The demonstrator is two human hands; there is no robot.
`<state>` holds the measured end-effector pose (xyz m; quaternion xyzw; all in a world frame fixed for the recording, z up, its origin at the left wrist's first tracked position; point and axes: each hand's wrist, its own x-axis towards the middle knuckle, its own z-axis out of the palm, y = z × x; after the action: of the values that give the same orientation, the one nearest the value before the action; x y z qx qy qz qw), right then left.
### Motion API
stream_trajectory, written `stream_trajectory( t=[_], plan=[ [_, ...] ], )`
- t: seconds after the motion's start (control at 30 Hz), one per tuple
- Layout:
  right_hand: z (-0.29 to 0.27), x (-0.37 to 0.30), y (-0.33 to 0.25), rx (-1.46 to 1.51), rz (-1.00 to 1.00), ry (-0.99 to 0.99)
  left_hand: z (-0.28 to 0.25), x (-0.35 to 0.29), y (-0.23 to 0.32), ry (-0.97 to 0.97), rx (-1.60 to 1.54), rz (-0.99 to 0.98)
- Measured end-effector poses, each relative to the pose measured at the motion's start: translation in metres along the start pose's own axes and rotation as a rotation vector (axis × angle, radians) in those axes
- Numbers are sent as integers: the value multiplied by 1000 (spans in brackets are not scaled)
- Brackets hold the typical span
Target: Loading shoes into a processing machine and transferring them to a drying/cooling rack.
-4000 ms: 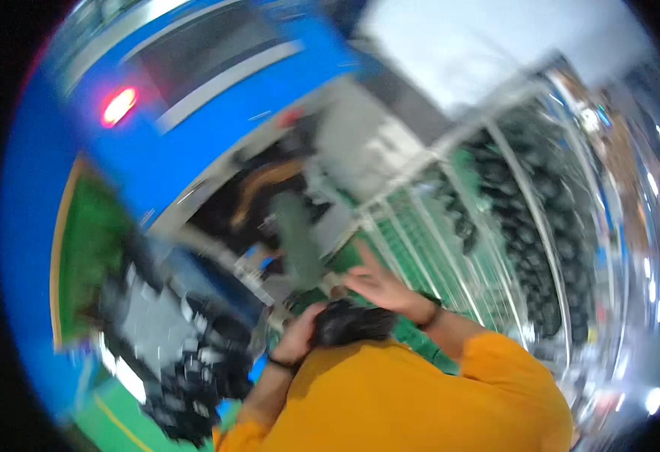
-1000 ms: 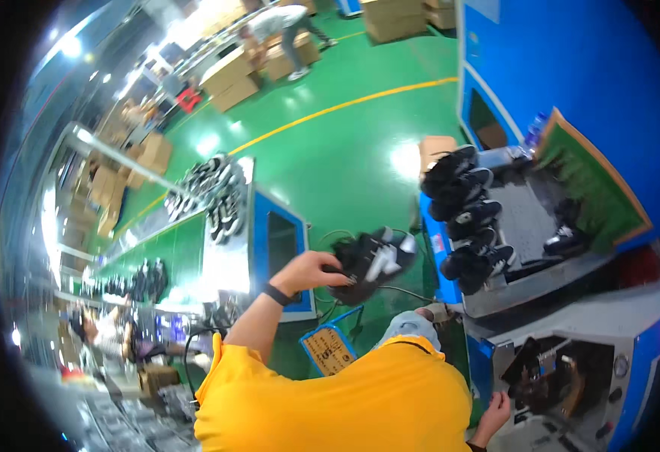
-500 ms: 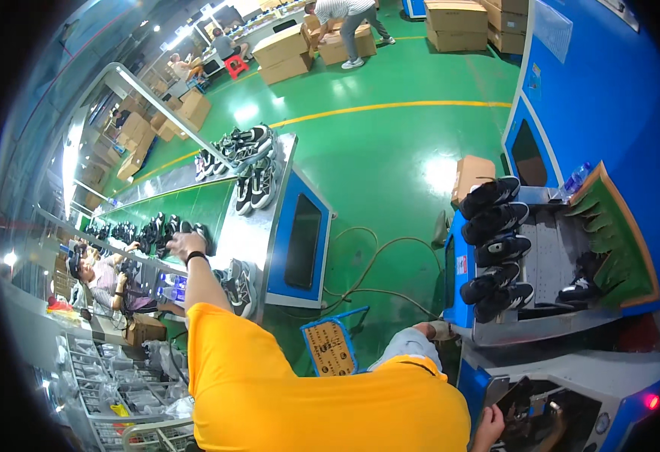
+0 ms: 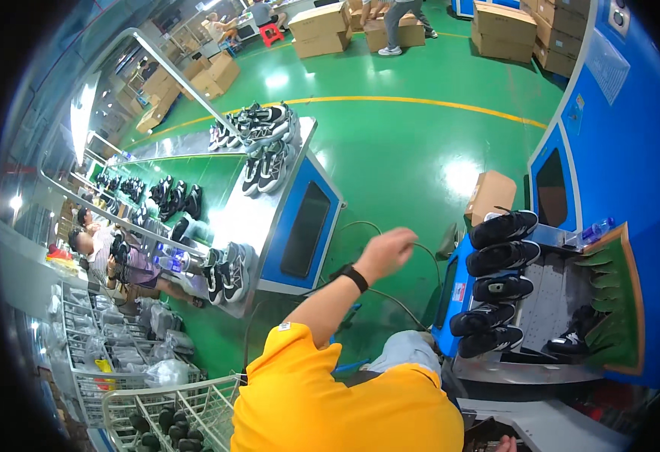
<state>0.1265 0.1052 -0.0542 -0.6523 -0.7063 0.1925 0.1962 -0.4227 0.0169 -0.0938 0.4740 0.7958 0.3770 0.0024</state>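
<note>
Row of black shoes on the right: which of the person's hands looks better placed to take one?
Probably the left hand: it is outstretched near the black shoes, with nothing visible in its grip. The right hand is low at the picture's edge, only partly in view.

I'm seeing a shoe factory: shoes point(image 4: 505, 258) on a conveyor point(image 4: 220, 173) and racks, blue machines point(image 4: 639, 135), stacked cardboard boxes point(image 4: 503, 32).

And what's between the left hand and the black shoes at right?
In the head view, between the left hand and those black shoes: green floor, a hose, an unclear grey item and the machine's blue edge.
</note>
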Motion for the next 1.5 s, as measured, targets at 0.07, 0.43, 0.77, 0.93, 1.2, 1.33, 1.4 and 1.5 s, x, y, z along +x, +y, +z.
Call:
stream_trajectory(
  t=[0.07,0.43,0.77,0.93,1.2,1.33,1.4,1.5],
  plan=[
    [-28,17,-19,-58,-96,152,8,-2,29,-97,-4,13],
    [-123,35,-36,-516,-335,809,28,-28,80,-41,-123,-19],
    [-128,46,-12,-735,-241,789,42,-37,112,-88,-232,-84],
    [-124,71,-43,-731,-179,811,89,-21,146,-335,-283,-100],
    [-125,62,-38,-824,8,901,280,45,239,-974,-405,264],
    [-118,55,-40,-828,30,898,402,73,283,-1257,-305,108],
    [-117,49,-40,-846,41,866,461,76,299,-1190,-388,-29],
    [-113,36,-47,-840,84,838,544,82,314,-913,-452,-358]
  ],
)
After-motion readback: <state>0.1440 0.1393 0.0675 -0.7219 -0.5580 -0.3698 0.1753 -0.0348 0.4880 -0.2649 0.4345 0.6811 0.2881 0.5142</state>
